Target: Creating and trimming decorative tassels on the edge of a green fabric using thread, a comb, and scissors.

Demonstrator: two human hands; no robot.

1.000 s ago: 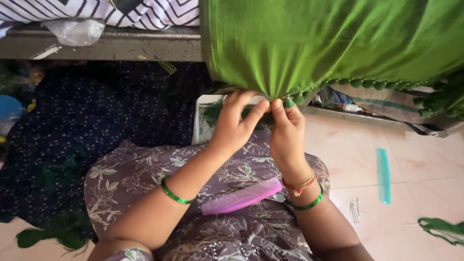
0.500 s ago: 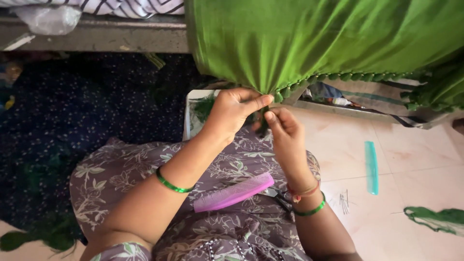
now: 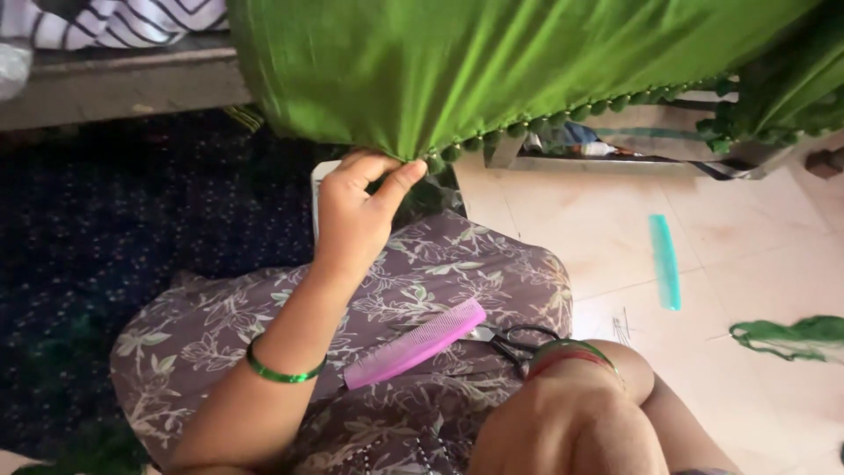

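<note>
Pinching green cloth (image 3: 457, 70) hem: left hand (image 3: 356, 211) | right hand (image 3: 563, 422) grip hidden | tiled floor (image 3: 580, 220) open

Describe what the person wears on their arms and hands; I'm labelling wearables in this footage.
The left hand is bare, with a thin green bangle on that forearm. The right wrist carries green and red bangles. No sleeves reach the forearms; the right hand itself is hidden.

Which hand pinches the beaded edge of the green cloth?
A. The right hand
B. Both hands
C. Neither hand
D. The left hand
D. The left hand alone pinches the beaded edge of the green cloth; the right hand is low by the lap, near the pink plastic comb and black-handled scissors.
</note>
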